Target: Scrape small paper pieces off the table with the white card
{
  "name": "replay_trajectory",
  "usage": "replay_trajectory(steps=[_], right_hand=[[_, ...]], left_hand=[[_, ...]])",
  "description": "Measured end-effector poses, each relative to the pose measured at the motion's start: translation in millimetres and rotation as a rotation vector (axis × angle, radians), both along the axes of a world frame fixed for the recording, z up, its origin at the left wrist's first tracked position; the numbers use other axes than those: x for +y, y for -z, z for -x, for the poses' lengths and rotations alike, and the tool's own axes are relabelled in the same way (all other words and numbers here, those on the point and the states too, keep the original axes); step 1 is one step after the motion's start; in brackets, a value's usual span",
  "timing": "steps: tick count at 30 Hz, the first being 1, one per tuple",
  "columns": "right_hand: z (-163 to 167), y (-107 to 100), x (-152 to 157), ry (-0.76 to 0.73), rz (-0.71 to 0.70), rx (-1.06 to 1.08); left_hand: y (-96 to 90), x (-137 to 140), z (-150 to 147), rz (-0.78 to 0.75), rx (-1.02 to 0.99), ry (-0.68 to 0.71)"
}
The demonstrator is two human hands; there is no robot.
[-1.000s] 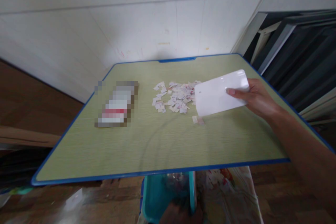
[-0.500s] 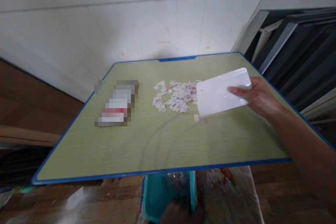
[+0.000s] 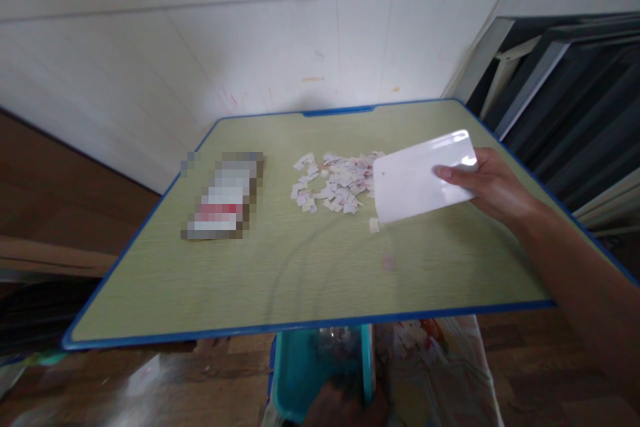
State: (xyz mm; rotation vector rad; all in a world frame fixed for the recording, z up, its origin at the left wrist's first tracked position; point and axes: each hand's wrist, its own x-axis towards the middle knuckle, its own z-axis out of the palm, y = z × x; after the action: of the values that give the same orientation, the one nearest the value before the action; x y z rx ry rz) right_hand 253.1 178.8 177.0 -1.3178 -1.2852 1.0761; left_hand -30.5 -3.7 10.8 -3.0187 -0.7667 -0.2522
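Observation:
My right hand (image 3: 493, 180) grips a flat white plastic sheet (image 3: 423, 177) by its right end, thumb on top. The sheet is tilted above the table, and its left edge covers part of a pile of small white paper scraps (image 3: 345, 183). One scrap (image 3: 374, 225) lies by the sheet's lower corner, and a blurred pinkish scrap (image 3: 389, 262) shows nearer the front. Below the table edge, my left hand (image 3: 343, 405), dark and partly cut off, is closed around the near rim of a teal plastic bin (image 3: 297, 373). Something blurred and pale lies inside the bin.
The light green table (image 3: 200, 293) has a blue edge and stands against a white wall (image 3: 280, 47). A pixelated object (image 3: 223, 197) rests on its left side. Dark panels (image 3: 590, 87) lean at right. Beneath the front edge hangs or lies a patterned cloth (image 3: 445, 373).
The pinkish scrap has moved away from the sheet's lower corner toward the table's front. Both hands, the sheet and the bin stay nearly where they were.

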Motion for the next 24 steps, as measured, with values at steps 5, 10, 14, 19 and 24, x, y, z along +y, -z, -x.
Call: replay_trajectory(steps=[5, 10, 14, 19, 24], right_hand=[[4.3, 2.3, 1.0, 0.007, -0.047, -0.045], [2.7, 3.9, 1.2, 0.026, -0.081, -0.087], [-1.2, 3.3, -0.4, 0.027, -0.095, -0.107], [-2.6, 2.4, -1.8, 0.050, -0.137, -0.166], [-0.3, 1.5, -3.4, 0.092, -0.176, -0.128]], left_hand=[[3.6, -2.6, 0.1, 0.027, 0.032, -0.019], [1.6, -2.1, 0.0, 0.050, 0.059, -0.008], [-0.6, -1.5, 0.9, 0.086, 0.099, 0.008], [-1.0, -0.5, 0.3, 0.078, 0.095, 0.029], [0.7, -0.3, 0.0, 0.034, 0.068, 0.030]])
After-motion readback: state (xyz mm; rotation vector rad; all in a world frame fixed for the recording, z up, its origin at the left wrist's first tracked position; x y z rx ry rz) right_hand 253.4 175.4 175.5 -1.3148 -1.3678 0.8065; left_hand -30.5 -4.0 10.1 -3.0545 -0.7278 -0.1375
